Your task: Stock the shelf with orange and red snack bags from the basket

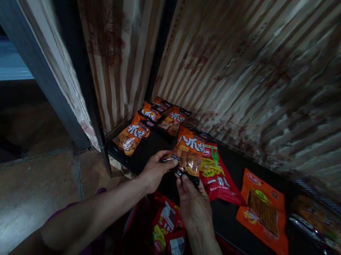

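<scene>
Both of my hands grip one orange and black snack bag [190, 150] with large white lettering, over a black shelf [155, 142]. My left hand [157, 170] pinches its lower left corner, thumb on top. At the lower edge my right hand [194, 198] holds the same bag, its fingers partly hidden underneath. Similar orange bags lie to the left and behind: one in front [133, 134], one toward the back [174, 119], and others in the corner [152, 111]. Right beside the held bag lies a red snack bag [219, 176] with a yellow picture, partly covered by it.
Farther right on the shelf are an orange packet with a clear window [263, 207] and a dark shiny package [320, 224]. Below the shelf edge, red packets [169, 218] sit in a red container. Patterned curtain cloth [247, 70] hangs behind; a dark post [164, 36] stands at the corner.
</scene>
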The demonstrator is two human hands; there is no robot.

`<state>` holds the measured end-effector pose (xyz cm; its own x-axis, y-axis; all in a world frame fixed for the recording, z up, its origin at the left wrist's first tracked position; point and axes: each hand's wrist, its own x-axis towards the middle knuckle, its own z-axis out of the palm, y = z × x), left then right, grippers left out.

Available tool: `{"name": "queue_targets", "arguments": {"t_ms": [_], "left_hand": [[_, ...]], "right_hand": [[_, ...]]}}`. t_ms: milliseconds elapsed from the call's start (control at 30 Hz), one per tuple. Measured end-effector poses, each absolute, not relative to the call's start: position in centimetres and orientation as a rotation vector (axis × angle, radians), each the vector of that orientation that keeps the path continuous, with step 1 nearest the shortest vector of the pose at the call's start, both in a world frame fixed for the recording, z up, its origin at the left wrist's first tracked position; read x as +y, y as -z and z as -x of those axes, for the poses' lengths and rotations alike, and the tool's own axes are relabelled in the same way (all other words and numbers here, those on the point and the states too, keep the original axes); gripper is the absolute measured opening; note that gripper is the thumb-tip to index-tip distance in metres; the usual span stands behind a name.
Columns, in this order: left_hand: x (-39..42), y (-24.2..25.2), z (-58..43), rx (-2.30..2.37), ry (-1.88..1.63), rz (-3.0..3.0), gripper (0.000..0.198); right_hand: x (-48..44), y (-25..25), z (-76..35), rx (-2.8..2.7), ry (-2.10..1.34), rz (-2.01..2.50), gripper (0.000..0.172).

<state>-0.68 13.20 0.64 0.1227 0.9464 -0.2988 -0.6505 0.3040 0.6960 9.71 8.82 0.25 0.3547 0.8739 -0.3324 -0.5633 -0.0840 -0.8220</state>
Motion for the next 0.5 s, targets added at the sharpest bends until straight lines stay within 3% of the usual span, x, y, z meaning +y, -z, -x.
{"name": "queue_targets", "arguments": {"t_ms": [233,500], "left_hand": [[14.2,-1.1,1.2,0.636,-1.204,-0.342,0.054],[15.0,-0.9,1.7,0.679,-1.364,-0.294,0.049]], "right_hand": [[9.5,0.0,-8.4,-0.386,-1.274,1.122,0.043],[11.9,1.5,-9.8,-0.722,-1.151,1.25,0.042]]}}
